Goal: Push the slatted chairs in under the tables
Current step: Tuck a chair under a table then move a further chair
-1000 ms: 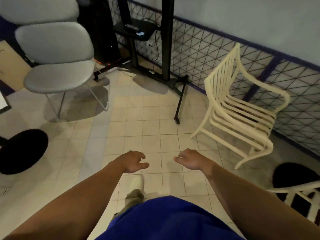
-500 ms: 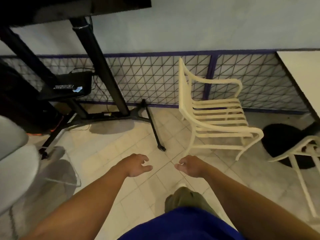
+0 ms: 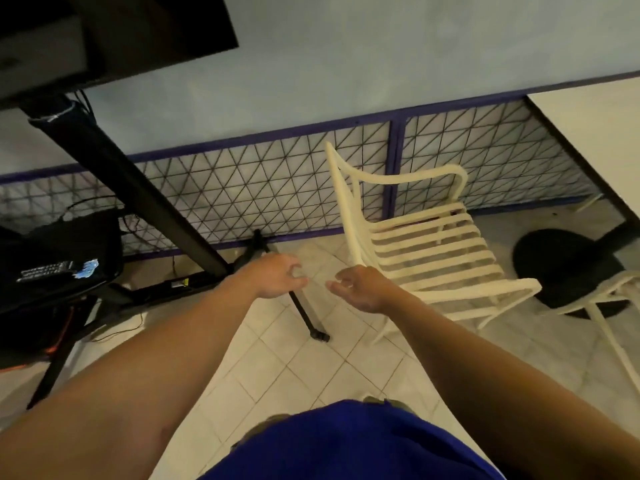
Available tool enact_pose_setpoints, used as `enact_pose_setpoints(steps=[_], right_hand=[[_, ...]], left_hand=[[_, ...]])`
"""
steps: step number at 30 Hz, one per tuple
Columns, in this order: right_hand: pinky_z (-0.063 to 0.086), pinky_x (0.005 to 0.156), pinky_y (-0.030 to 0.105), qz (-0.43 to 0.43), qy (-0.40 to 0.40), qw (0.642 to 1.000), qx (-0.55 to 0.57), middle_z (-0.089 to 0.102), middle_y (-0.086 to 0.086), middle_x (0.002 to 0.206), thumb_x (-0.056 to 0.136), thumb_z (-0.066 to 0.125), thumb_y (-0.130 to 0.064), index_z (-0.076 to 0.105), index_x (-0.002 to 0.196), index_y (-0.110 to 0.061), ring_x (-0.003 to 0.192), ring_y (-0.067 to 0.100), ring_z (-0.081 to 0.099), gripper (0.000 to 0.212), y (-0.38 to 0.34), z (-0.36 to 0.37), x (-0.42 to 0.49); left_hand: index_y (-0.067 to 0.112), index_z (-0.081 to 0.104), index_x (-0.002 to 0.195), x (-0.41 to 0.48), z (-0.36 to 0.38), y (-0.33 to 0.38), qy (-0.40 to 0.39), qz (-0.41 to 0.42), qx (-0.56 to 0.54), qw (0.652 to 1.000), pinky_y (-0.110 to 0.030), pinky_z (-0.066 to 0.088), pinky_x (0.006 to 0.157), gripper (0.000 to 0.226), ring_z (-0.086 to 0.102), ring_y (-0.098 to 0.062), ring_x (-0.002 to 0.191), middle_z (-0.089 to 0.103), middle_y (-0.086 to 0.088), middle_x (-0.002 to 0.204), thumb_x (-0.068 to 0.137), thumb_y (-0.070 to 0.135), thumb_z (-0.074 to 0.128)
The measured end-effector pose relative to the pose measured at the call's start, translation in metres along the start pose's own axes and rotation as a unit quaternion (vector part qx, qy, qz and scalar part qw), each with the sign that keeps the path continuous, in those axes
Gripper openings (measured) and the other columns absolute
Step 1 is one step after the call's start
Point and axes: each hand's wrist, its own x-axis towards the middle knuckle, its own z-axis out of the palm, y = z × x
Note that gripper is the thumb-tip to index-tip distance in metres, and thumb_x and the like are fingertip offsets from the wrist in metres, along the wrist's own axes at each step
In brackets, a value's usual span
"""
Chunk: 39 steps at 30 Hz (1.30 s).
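A cream slatted armchair (image 3: 427, 252) stands on the tiled floor by the mesh wall panel, its backrest to the left and its seat facing right toward a white table (image 3: 601, 133). The table's black round base (image 3: 568, 268) lies right of the chair. My left hand (image 3: 275, 280) and my right hand (image 3: 360, 289) hover in front of me with loosely curled fingers, holding nothing. The right hand is just left of the chair's backrest, not touching it. Part of a second pale chair (image 3: 602, 303) shows at the right edge.
A black stand's slanted post (image 3: 138, 195) and floor leg (image 3: 308, 317) sit left of the chair, under a dark screen (image 3: 114, 39). A black shelf with a remote (image 3: 52, 268) and cables is at the left. The wire mesh panel (image 3: 242, 199) runs along the wall.
The view has swung right and closer to the slatted chair. Both hands have risen and reached forward toward its backrest; the grey chair has left the view.
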Motion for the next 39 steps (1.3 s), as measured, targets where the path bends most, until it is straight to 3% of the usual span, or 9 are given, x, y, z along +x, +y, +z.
enact_pose_setpoints(steps=[4, 6, 10, 13, 16, 20, 26, 32, 39], right_hand=[[0.044, 0.105, 0.038, 0.039, 0.056, 0.997, 0.046, 0.061, 0.008, 0.139, 0.098, 0.05, -0.058, 0.052, 0.143, -0.013, 0.126, 0.025, 0.056, 0.064, -0.009, -0.031, 0.039], [0.045, 0.104, 0.038, 0.058, 0.086, 0.993, 0.05, 0.062, 0.007, 0.137, 0.098, 0.05, -0.058, 0.053, 0.142, -0.013, 0.125, 0.024, 0.057, 0.063, -0.008, -0.039, 0.054], [0.05, 0.093, 0.037, 0.141, 0.137, 0.977, 0.083, 0.066, 0.006, 0.124, 0.099, 0.05, -0.055, 0.057, 0.138, -0.016, 0.108, 0.022, 0.061, 0.056, 0.005, -0.039, 0.092], [0.051, 0.094, 0.04, 0.216, 0.16, 0.955, 0.123, 0.064, 0.006, 0.127, 0.096, 0.056, -0.053, 0.055, 0.139, -0.018, 0.108, 0.022, 0.06, 0.055, 0.009, -0.03, 0.116], [0.05, 0.094, 0.042, 0.275, 0.167, 0.934, 0.158, 0.061, 0.008, 0.132, 0.095, 0.058, -0.053, 0.051, 0.141, -0.016, 0.113, 0.026, 0.059, 0.059, 0.01, -0.017, 0.137], [0.052, 0.085, 0.041, 0.333, 0.146, 0.917, 0.167, 0.064, 0.005, 0.119, 0.093, 0.059, -0.055, 0.052, 0.131, -0.022, 0.097, 0.022, 0.059, 0.051, 0.01, 0.0, 0.164], [0.053, 0.077, 0.039, 0.409, 0.141, 0.887, 0.16, 0.06, 0.002, 0.111, 0.095, 0.057, -0.045, 0.05, 0.128, -0.023, 0.092, 0.022, 0.06, 0.04, 0.014, 0.007, 0.202], [0.052, 0.074, 0.039, 0.454, 0.136, 0.867, 0.154, 0.056, 0.0, 0.098, 0.092, 0.061, -0.034, 0.054, 0.12, -0.025, 0.086, 0.021, 0.059, 0.031, 0.014, -0.001, 0.223], [0.047, 0.074, 0.036, 0.437, 0.148, 0.877, 0.133, 0.054, 0.0, 0.099, 0.094, 0.058, -0.019, 0.051, 0.137, -0.033, 0.089, 0.021, 0.057, 0.046, 0.014, -0.002, 0.222]], left_hand=[[0.026, 0.054, 0.143, 0.066, -0.057, 0.006, -0.02, 0.046, 0.073, 0.996, -0.036, 0.045, 0.097, 0.065, 0.055, -0.019, 0.122, 0.059, 0.003, 0.141, 0.091, 0.064, 0.06], [0.025, 0.052, 0.145, 0.096, -0.077, 0.011, -0.024, 0.069, 0.097, 0.993, -0.04, 0.047, 0.101, 0.061, 0.056, -0.02, 0.122, 0.059, 0.001, 0.14, 0.093, 0.056, 0.062], [0.023, 0.051, 0.144, 0.173, -0.112, 0.028, -0.037, 0.158, 0.206, 0.965, -0.036, 0.046, 0.093, 0.058, 0.057, -0.022, 0.122, 0.059, -0.002, 0.139, 0.095, 0.05, 0.064], [0.024, 0.048, 0.145, 0.228, -0.129, 0.041, -0.041, 0.234, 0.286, 0.928, -0.036, 0.046, 0.086, 0.057, 0.056, -0.026, 0.121, 0.057, -0.004, 0.139, 0.095, 0.044, 0.065], [0.022, 0.045, 0.149, 0.279, -0.137, 0.052, -0.059, 0.301, 0.34, 0.889, -0.041, 0.044, 0.099, 0.064, 0.05, -0.026, 0.131, 0.05, -0.004, 0.148, 0.093, 0.037, 0.07], [0.029, 0.04, 0.153, 0.34, -0.143, 0.062, -0.109, 0.342, 0.437, 0.825, -0.047, 0.047, 0.104, 0.073, 0.05, -0.025, 0.133, 0.048, 0.0, 0.151, 0.088, 0.038, 0.073], [0.039, 0.054, 0.139, 0.399, -0.141, 0.065, -0.178, 0.378, 0.501, 0.758, -0.049, 0.049, 0.098, 0.057, 0.054, -0.023, 0.116, 0.06, 0.003, 0.128, 0.087, 0.03, 0.074], [0.048, 0.046, 0.146, 0.429, -0.138, 0.062, -0.203, 0.41, 0.499, 0.736, -0.043, 0.043, 0.1, 0.065, 0.052, -0.023, 0.123, 0.057, 0.006, 0.135, 0.091, 0.022, 0.07], [0.062, 0.036, 0.146, 0.443, -0.131, 0.057, -0.179, 0.409, 0.51, 0.736, -0.04, 0.049, 0.085, 0.083, 0.057, -0.024, 0.113, 0.058, 0.003, 0.134, 0.091, 0.002, 0.055]])
